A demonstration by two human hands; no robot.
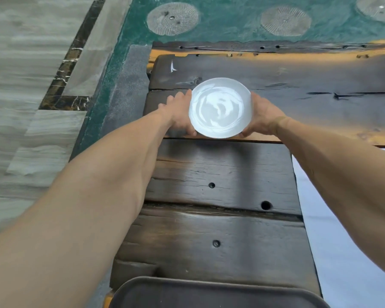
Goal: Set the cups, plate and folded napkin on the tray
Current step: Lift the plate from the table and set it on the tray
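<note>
Tray (pixel 218 292) cut off by bottom edge; fingers of both hands hidden under plate (pixel 220 107).

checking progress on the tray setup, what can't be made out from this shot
- Tray, head view: only its far rim shows, the rest is cut off by the bottom edge, so its contents are unknown.
- Cups and napkin: not in view.
- Whether the plate rests on the table or is lifted: left hand and right hand cover its edges.

Two bare forearms, no sleeves, entering from lower left and right of frame; left hand (pixel 180 112) and right hand (pixel 262 117) bare, no gloves or rings visible.
</note>
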